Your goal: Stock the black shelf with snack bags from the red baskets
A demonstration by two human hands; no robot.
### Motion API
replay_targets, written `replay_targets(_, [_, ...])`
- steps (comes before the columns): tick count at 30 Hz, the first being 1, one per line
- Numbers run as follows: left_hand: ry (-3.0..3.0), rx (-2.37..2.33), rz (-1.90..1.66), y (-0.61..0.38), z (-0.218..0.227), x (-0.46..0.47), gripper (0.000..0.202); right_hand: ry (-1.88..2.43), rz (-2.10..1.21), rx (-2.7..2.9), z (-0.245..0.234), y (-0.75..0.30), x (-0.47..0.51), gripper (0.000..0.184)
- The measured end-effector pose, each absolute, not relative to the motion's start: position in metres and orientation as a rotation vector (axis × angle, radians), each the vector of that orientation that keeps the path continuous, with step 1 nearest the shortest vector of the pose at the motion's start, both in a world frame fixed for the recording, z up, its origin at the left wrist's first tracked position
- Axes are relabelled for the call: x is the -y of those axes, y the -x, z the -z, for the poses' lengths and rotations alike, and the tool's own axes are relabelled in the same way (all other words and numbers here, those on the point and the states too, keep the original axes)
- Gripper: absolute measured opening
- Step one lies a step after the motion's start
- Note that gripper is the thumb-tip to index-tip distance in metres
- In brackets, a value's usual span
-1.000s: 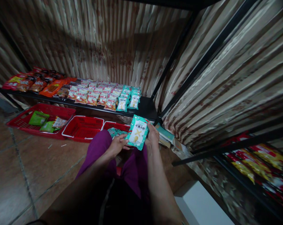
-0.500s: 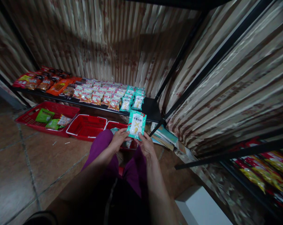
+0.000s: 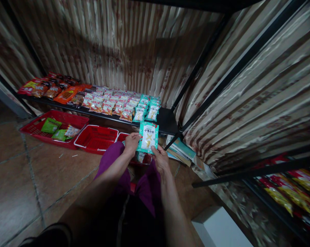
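Observation:
A teal and white snack bag (image 3: 148,138) is held upright between both hands, its printed front facing me. My left hand (image 3: 131,142) pinches its left edge about halfway up. At the lower right corner, my right hand (image 3: 160,156) grips it with the thumb on the front. Just behind it, matching teal snack bags (image 3: 139,112) stand in rows at the right part of the black shelf (image 3: 167,120). Below my hands, a red basket (image 3: 122,136) with more teal bags in it is partly hidden by my hands and knees.
Red-and-white snack bags (image 3: 107,106) and orange packs (image 3: 66,95) fill the shelf further left. Two more red baskets (image 3: 80,145) stand on the floor, one holding green packs (image 3: 51,125). Flattened cardboard (image 3: 182,152) lies by the shelf leg; a white box (image 3: 221,228) is at lower right.
My left hand has slid up the bag's left edge, from the lower corner to about mid-height. The bag has shifted slightly left. My right hand keeps its hold.

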State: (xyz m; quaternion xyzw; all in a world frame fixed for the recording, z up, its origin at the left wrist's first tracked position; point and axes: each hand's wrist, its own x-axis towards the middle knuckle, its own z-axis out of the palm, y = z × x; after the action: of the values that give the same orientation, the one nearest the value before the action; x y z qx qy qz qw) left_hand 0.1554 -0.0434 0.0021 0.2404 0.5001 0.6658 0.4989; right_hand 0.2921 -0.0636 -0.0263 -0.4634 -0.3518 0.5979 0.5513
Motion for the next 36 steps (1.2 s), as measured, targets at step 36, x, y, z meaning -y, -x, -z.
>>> replay_targets(36, [-0.469,-1.283,-1.550,-0.150,0.037,0.029,0.027,1.123,-1.454,0.690,0.053,-0.298,0.058,0.050])
